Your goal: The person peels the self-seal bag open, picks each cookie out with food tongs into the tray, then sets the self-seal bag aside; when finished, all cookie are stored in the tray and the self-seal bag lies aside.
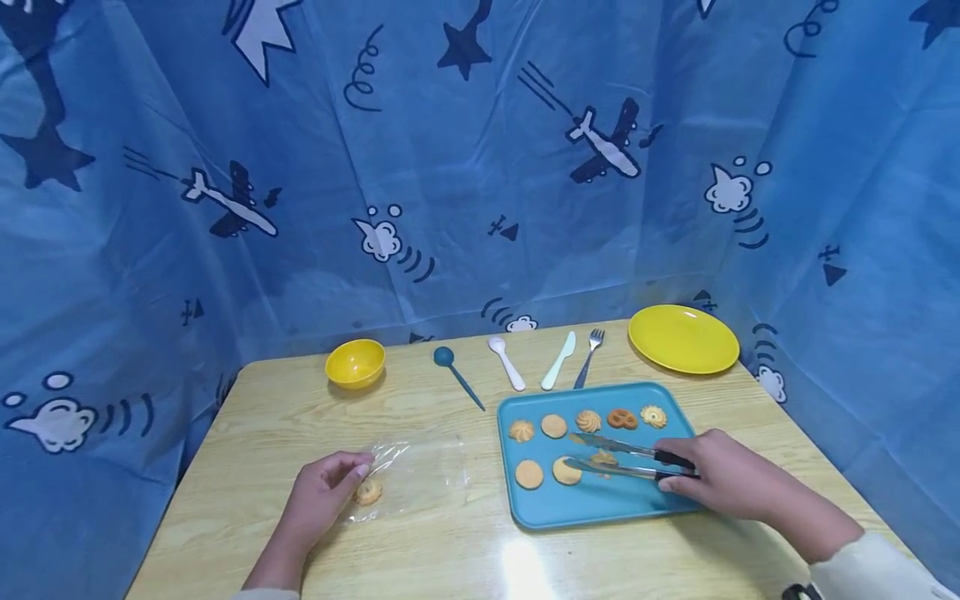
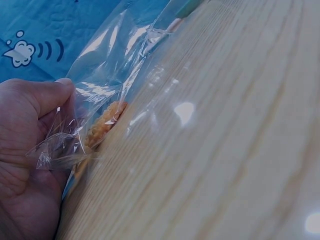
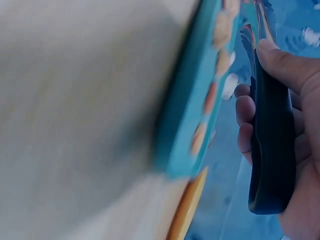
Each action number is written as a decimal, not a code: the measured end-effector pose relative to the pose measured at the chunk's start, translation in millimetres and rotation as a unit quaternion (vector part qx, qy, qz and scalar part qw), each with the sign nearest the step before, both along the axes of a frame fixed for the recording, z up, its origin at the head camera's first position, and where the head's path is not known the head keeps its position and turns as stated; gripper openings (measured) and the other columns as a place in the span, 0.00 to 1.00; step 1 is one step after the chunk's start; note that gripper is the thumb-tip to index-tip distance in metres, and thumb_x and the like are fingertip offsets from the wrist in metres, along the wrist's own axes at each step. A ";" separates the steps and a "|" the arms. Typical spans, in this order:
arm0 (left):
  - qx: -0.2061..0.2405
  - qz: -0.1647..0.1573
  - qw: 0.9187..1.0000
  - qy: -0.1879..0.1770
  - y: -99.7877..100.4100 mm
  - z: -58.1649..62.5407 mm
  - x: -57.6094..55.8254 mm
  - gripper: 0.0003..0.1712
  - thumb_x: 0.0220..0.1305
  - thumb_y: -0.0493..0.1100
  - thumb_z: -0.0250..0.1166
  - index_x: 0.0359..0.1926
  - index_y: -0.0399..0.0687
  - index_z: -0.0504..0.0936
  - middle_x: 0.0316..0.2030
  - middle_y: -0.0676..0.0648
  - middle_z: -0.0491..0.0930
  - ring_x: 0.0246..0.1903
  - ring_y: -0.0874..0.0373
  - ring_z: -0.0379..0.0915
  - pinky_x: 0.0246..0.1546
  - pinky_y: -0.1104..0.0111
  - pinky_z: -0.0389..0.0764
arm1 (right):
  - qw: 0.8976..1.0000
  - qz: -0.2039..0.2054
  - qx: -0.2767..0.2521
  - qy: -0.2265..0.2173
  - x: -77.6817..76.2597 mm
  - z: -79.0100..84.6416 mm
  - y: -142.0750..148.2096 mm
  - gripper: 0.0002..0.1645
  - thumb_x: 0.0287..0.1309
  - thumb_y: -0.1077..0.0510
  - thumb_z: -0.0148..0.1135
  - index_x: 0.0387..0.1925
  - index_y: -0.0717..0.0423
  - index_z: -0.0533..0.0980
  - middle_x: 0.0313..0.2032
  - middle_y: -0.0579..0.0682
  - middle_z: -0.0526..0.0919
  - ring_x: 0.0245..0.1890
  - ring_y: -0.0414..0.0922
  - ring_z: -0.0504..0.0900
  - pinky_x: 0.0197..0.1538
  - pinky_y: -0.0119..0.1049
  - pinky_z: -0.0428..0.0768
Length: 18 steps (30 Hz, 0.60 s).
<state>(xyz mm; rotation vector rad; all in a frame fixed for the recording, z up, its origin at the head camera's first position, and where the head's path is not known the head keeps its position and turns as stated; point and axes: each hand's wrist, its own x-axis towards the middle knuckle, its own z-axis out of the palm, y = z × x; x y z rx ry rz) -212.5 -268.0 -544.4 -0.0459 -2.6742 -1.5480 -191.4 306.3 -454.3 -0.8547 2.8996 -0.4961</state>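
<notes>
My left hand (image 1: 322,496) pinches the edge of a clear plastic bag (image 1: 431,471) that lies on the table. Inside the bag, close to the fingers, is a ring-shaped piped cookie (image 1: 368,493). My right hand (image 1: 716,473) grips metal tongs by their black handle (image 3: 272,145), thumb on one side and fingers curled on the other. The tongs' two arms stand apart over the blue tray (image 1: 551,515), pointing left. Between them, partly covered, shows a piped cookie (image 1: 603,458). One tip overlaps a round flat cookie (image 1: 567,473) in the head view.
Several cookies line the tray's far row, among them a pretzel-shaped one (image 1: 622,418). Behind lie a dark blue spoon (image 1: 444,357), white spoon (image 1: 507,364), pale green knife (image 1: 559,360) and fork (image 1: 590,357). A yellow bowl (image 1: 356,364) and yellow plate (image 1: 683,339) stand at the back.
</notes>
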 end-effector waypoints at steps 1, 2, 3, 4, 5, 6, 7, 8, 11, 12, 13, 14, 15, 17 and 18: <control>0.003 0.002 1.000 0.000 -0.4 -0.6 0.6 0.15 0.68 0.58 0.67 0.46 0.57 0.87 0.53 0.57 0.86 0.58 0.63 0.79 0.63 0.69 0.78 | 1.000 0.009 -0.002 0.001 -2.9 1.9 -10.0 0.27 0.65 0.42 0.67 0.57 0.54 0.80 0.36 0.34 0.85 0.29 0.27 0.73 0.32 0.30 0.74; 0.007 0.001 1.000 0.001 -0.5 -1.1 1.2 0.15 0.68 0.58 0.67 0.46 0.56 0.87 0.53 0.56 0.86 0.58 0.63 0.80 0.63 0.70 0.78 | 1.000 0.016 0.000 0.003 -6.0 3.6 -20.7 0.26 0.65 0.43 0.68 0.58 0.54 0.80 0.37 0.35 0.86 0.28 0.27 0.73 0.32 0.30 0.74; 0.015 -0.002 1.000 0.004 -0.4 -1.3 1.9 0.14 0.68 0.57 0.67 0.45 0.55 0.87 0.53 0.55 0.87 0.58 0.63 0.80 0.62 0.72 0.78 | 1.000 0.023 0.001 0.003 -9.2 4.4 -31.8 0.26 0.65 0.44 0.68 0.58 0.54 0.80 0.39 0.37 0.87 0.28 0.27 0.73 0.32 0.29 0.74; 0.022 -0.005 1.000 0.005 -0.3 -1.6 2.4 0.14 0.68 0.56 0.68 0.45 0.54 0.87 0.53 0.55 0.87 0.57 0.64 0.80 0.61 0.74 0.78 | 1.000 0.029 0.002 0.003 -12.5 5.5 -43.3 0.26 0.65 0.45 0.68 0.59 0.54 0.80 0.39 0.38 0.87 0.28 0.27 0.73 0.32 0.29 0.74; 0.027 -0.007 1.000 0.006 0.0 -1.8 3.0 0.14 0.68 0.56 0.68 0.44 0.53 0.87 0.53 0.54 0.87 0.57 0.64 0.80 0.60 0.76 0.78 | 0.999 0.035 0.005 0.006 -16.1 5.7 -54.9 0.25 0.65 0.46 0.68 0.59 0.53 0.80 0.38 0.38 0.87 0.27 0.27 0.73 0.31 0.29 0.74; 0.033 -0.008 0.999 0.008 0.2 -2.1 3.3 0.13 0.68 0.55 0.68 0.44 0.53 0.87 0.53 0.53 0.87 0.57 0.65 0.80 0.59 0.77 0.77 | 0.999 0.040 0.006 0.006 -20.0 5.2 -66.4 0.25 0.65 0.46 0.68 0.59 0.53 0.80 0.35 0.37 0.86 0.24 0.28 0.72 0.30 0.28 0.73; 0.036 -0.009 0.999 0.009 0.4 -2.2 3.7 0.14 0.68 0.55 0.68 0.44 0.53 0.87 0.53 0.53 0.87 0.56 0.66 0.80 0.59 0.78 0.77 | 0.999 0.049 0.008 0.008 -24.4 4.5 -78.0 0.23 0.65 0.46 0.68 0.57 0.52 0.81 0.32 0.36 0.85 0.23 0.28 0.71 0.28 0.28 0.73; 0.038 -0.009 0.999 0.010 0.6 -2.3 4.1 0.13 0.68 0.55 0.68 0.44 0.53 0.87 0.53 0.53 0.87 0.56 0.67 0.80 0.59 0.79 0.76 | 0.998 0.055 0.010 0.009 -28.8 3.2 -89.4 0.20 0.66 0.47 0.68 0.55 0.50 0.81 0.28 0.35 0.82 0.22 0.29 0.70 0.26 0.27 0.72; 0.036 -0.008 0.999 0.010 0.6 -2.4 4.3 0.13 0.68 0.55 0.68 0.44 0.53 0.87 0.53 0.54 0.87 0.56 0.68 0.80 0.60 0.79 0.75 | 0.997 0.074 0.014 0.005 -41.8 0.6 -122.1 0.14 0.66 0.47 0.68 0.49 0.47 0.81 0.23 0.34 0.75 0.20 0.32 0.69 0.23 0.28 0.70; 0.036 -0.009 0.999 0.010 0.3 -2.3 4.3 0.13 0.68 0.55 0.68 0.44 0.53 0.87 0.53 0.54 0.87 0.56 0.67 0.80 0.60 0.79 0.75 | 0.997 0.077 0.016 0.001 -45.5 -0.2 -131.9 0.13 0.67 0.48 0.68 0.48 0.46 0.81 0.22 0.35 0.74 0.19 0.32 0.69 0.22 0.28 0.69; 0.035 -0.010 0.999 0.009 0.1 -2.0 4.3 0.13 0.68 0.55 0.68 0.45 0.53 0.87 0.53 0.55 0.87 0.56 0.67 0.79 0.60 0.79 0.75 | 0.996 0.082 0.021 -0.002 -49.1 -0.6 -141.6 0.12 0.67 0.48 0.68 0.48 0.46 0.81 0.22 0.35 0.73 0.20 0.33 0.69 0.22 0.29 0.69; 0.033 -0.011 0.999 0.008 -0.3 -1.6 4.0 0.14 0.68 0.56 0.68 0.45 0.54 0.86 0.53 0.55 0.86 0.57 0.67 0.79 0.61 0.79 0.75 | 0.996 0.089 0.026 -0.002 -52.5 -1.6 -150.6 0.13 0.67 0.48 0.68 0.50 0.46 0.81 0.22 0.35 0.73 0.20 0.34 0.69 0.23 0.29 0.69; 0.030 -0.012 0.999 0.007 -0.7 -1.2 3.8 0.14 0.68 0.56 0.68 0.45 0.54 0.86 0.53 0.56 0.86 0.57 0.66 0.79 0.61 0.78 0.75 | 0.995 0.094 0.032 -0.006 -55.3 -2.0 -159.3 0.15 0.67 0.48 0.67 0.51 0.47 0.81 0.23 0.36 0.73 0.21 0.35 0.70 0.25 0.30 0.69; 0.023 -0.012 1.000 0.006 -1.9 -0.4 3.0 0.15 0.67 0.58 0.67 0.45 0.55 0.86 0.53 0.57 0.86 0.58 0.65 0.79 0.60 0.78 0.75 | 0.994 0.100 0.042 -0.014 -60.1 -3.7 -175.2 0.18 0.67 0.47 0.67 0.55 0.47 0.80 0.23 0.36 0.72 0.23 0.36 0.69 0.27 0.32 0.69; 0.021 -0.013 1.000 0.006 -2.4 0.2 2.6 0.16 0.68 0.58 0.67 0.46 0.55 0.86 0.54 0.57 0.86 0.58 0.65 0.79 0.61 0.78 0.75 | 0.993 0.105 0.044 -0.019 -62.0 -4.7 -182.8 0.20 0.67 0.46 0.67 0.57 0.47 0.80 0.23 0.37 0.72 0.24 0.36 0.69 0.27 0.32 0.69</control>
